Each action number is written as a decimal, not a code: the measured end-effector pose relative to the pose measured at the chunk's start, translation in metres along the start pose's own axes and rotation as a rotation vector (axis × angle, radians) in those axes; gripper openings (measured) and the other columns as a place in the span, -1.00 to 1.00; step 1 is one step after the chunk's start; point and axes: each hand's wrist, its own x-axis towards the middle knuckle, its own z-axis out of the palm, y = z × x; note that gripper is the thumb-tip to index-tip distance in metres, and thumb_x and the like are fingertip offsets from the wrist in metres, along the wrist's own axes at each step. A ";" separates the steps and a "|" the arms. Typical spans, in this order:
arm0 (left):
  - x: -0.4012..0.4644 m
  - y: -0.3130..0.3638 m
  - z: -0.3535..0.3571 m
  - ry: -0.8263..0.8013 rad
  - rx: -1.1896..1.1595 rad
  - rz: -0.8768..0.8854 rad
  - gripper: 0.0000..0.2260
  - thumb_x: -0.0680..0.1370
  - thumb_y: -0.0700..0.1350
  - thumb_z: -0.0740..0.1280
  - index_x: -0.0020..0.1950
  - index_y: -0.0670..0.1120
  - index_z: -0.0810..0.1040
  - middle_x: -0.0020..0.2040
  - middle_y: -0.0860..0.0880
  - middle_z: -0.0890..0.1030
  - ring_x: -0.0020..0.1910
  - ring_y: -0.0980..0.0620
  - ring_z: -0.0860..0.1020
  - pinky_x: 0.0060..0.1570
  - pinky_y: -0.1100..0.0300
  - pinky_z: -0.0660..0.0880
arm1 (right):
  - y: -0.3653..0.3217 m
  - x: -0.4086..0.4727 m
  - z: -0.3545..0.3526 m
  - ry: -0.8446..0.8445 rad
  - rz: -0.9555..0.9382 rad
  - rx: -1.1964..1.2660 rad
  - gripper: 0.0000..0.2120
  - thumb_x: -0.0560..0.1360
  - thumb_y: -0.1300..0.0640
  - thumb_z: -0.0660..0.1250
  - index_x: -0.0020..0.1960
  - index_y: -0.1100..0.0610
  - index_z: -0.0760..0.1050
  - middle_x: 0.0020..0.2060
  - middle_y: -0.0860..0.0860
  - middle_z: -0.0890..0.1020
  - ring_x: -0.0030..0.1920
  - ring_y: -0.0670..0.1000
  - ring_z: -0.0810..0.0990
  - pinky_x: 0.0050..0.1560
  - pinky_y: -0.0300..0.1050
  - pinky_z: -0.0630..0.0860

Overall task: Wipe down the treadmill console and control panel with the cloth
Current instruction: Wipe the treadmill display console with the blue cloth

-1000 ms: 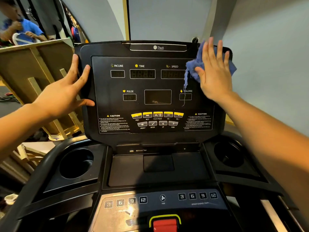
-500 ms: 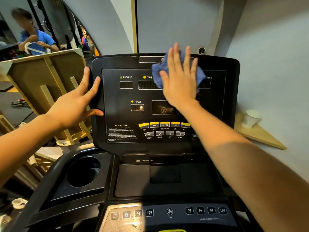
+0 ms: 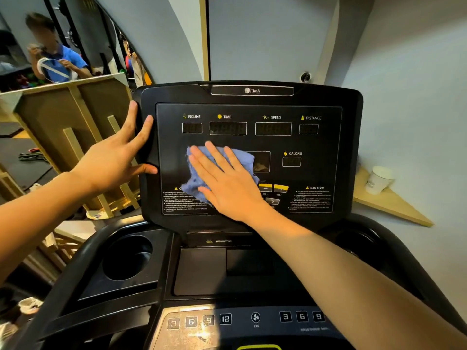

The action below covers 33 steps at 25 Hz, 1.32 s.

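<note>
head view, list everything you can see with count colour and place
treadmill console: 1, black, centre, upright
cloth: 1, blue, flat on console's lower left
lower control panel: 1, dark with numbered keys, bottom centre
cup holders: 2, black, either side below console
paper cup: 1, white, on wooden shelf at right
wooden shelf: 1, tan, right wall
wooden frame: 1, tan, left
person in blue shirt: 1, far left
hands: left hand bracing console's left edge; right hand flat on cloth

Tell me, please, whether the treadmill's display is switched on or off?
Off, it appears: the console readout windows under TIME and SPEED look dark, with only faint unlit segments.
</note>
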 end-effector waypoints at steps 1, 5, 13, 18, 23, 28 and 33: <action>0.000 0.000 0.000 0.004 0.001 0.000 -0.06 0.40 0.21 0.29 0.63 0.02 -0.15 0.62 -0.12 -0.30 0.24 -0.39 0.53 -0.01 -0.26 0.62 | 0.004 -0.013 0.003 -0.018 -0.021 -0.004 -0.36 0.66 -0.13 0.00 0.61 0.13 -0.13 0.60 0.06 -0.08 0.58 0.15 -0.15 0.54 0.14 -0.12; 0.000 -0.002 0.001 0.012 0.016 0.005 -0.05 0.40 0.22 0.30 0.63 0.02 -0.16 0.62 -0.12 -0.29 0.25 -0.39 0.53 0.01 -0.27 0.61 | 0.032 -0.059 0.007 -0.073 -0.053 -0.024 -0.35 0.65 -0.10 0.04 0.61 0.12 -0.14 0.59 0.05 -0.10 0.58 0.12 -0.16 0.55 0.12 -0.11; 0.002 0.002 -0.005 -0.006 0.045 -0.004 0.01 0.43 0.15 0.44 0.63 -0.05 -0.17 0.61 -0.21 -0.29 0.41 -0.35 0.40 0.22 -0.18 0.52 | 0.105 -0.080 -0.001 -0.018 0.097 -0.118 -0.35 0.60 -0.01 0.05 0.60 0.14 -0.09 0.59 0.06 -0.04 0.58 0.15 -0.04 0.52 0.18 -0.08; 0.003 0.003 -0.005 -0.007 0.052 0.003 -0.01 0.44 0.13 0.46 0.63 -0.10 -0.12 0.61 -0.27 -0.24 0.44 -0.40 0.34 0.20 -0.22 0.51 | 0.118 -0.037 -0.011 0.072 0.413 -0.007 -0.43 0.67 0.01 0.02 0.60 0.12 -0.09 0.60 0.08 -0.02 0.58 0.13 -0.12 0.53 0.25 -0.06; 0.004 0.005 -0.006 -0.012 0.041 -0.021 0.00 0.45 0.14 0.44 0.62 -0.07 -0.18 0.61 -0.22 -0.28 0.45 -0.36 0.34 0.20 -0.19 0.52 | 0.119 0.000 -0.023 0.133 0.557 0.015 -0.33 0.64 0.05 0.16 0.60 0.12 -0.12 0.60 0.11 -0.02 0.58 0.20 -0.12 0.52 0.27 -0.06; 0.004 0.007 -0.008 -0.028 0.039 -0.035 0.01 0.45 0.15 0.44 0.62 -0.05 -0.21 0.61 -0.22 -0.31 0.44 -0.33 0.36 0.18 -0.17 0.55 | 0.120 0.055 -0.039 0.133 0.604 0.001 -0.39 0.66 -0.10 -0.05 0.60 0.11 -0.17 0.60 0.10 -0.05 0.57 0.24 -0.12 0.52 0.29 -0.06; 0.002 0.008 -0.008 -0.030 0.033 -0.046 0.02 0.45 0.16 0.43 0.62 -0.02 -0.24 0.60 -0.19 -0.33 0.45 -0.29 0.36 0.18 -0.10 0.55 | 0.090 0.104 -0.044 0.123 0.511 -0.004 -0.36 0.66 -0.14 -0.02 0.60 0.10 -0.16 0.60 0.09 -0.07 0.57 0.25 -0.14 0.51 0.30 -0.08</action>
